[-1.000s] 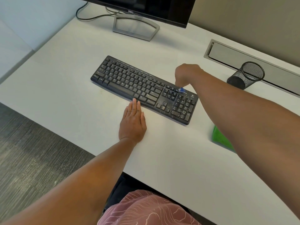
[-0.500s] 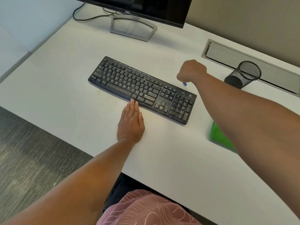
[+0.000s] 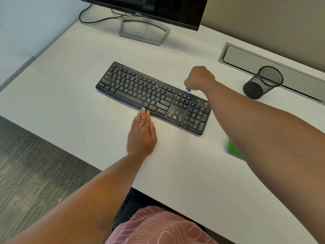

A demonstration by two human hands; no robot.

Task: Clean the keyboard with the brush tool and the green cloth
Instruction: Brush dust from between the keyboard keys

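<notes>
- Wide white matte desk top point(image 3: 73, 95) fills most of the view; its near edge runs diagonally, with dark grey wood-grain floor point(image 3: 29, 173) below at left.
- Beige wall panel behind; black flat monitor on a silver arched stand point(image 3: 144, 30) stands at the far edge, cables trailing left.
- Grey recessed cable tray point(image 3: 263, 66) is set in the desk at far right.
- Black full-size plastic keyboard point(image 3: 151, 95) lies diagonally at mid-desk, pale specks on its number pad; bare desk lies open to its left and toward the near edge.
- Black wire-mesh pen cup point(image 3: 262, 83) lies tipped beside the tray.
- Left hand point(image 3: 142, 134) rests flat, fingers together, fingertips touching the keyboard's near edge.
- Right hand point(image 3: 199, 78) is fisted over the keyboard's far edge, gripping a small blue brush tool point(image 3: 188, 89); only its tip shows.
- Bright green cloth point(image 3: 233, 148) sits right of the keyboard, mostly hidden by the right forearm.
</notes>
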